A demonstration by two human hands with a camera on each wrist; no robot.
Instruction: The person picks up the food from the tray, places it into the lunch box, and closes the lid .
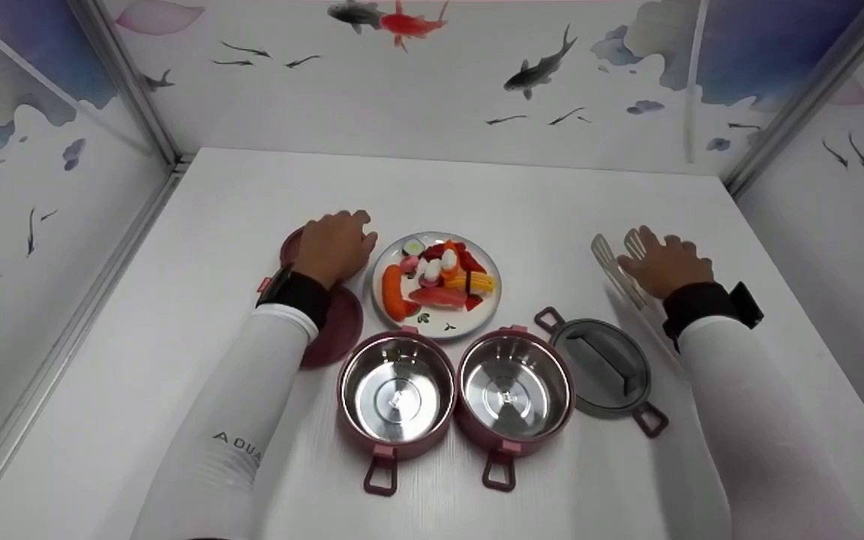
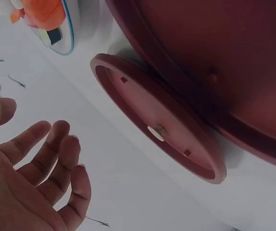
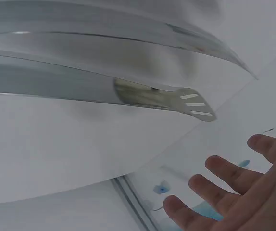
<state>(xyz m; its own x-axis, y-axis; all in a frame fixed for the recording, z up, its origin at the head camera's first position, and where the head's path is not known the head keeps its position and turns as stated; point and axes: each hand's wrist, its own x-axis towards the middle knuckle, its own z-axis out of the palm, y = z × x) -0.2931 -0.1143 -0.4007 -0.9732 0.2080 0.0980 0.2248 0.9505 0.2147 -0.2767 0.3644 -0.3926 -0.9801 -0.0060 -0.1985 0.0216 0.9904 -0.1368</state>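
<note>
My left hand point(image 1: 336, 251), fingers loosely bent, hovers over two dark red round lids, one smaller point(image 2: 143, 103) and one larger point(image 2: 244, 53). In the left wrist view nothing lies in its palm, and the fingers stay apart from both lids. At the right, my right hand point(image 1: 670, 268) is spread above a pair of metal tongs point(image 1: 606, 259) with slotted ends. A gap shows between that hand and the tongs in the right wrist view. The forearm hides part of the tongs in the head view.
A plate point(image 1: 443, 328) of toy food, including a sausage point(image 1: 393, 292) and sushi pieces, sits mid-table. Nearer stand two dark red steel-lined pots, left point(image 1: 398, 401) and right point(image 1: 514, 390), side by side. A grey lid point(image 1: 601, 367) with loop handles lies right of them. Printed walls point(image 1: 432, 97) enclose the table.
</note>
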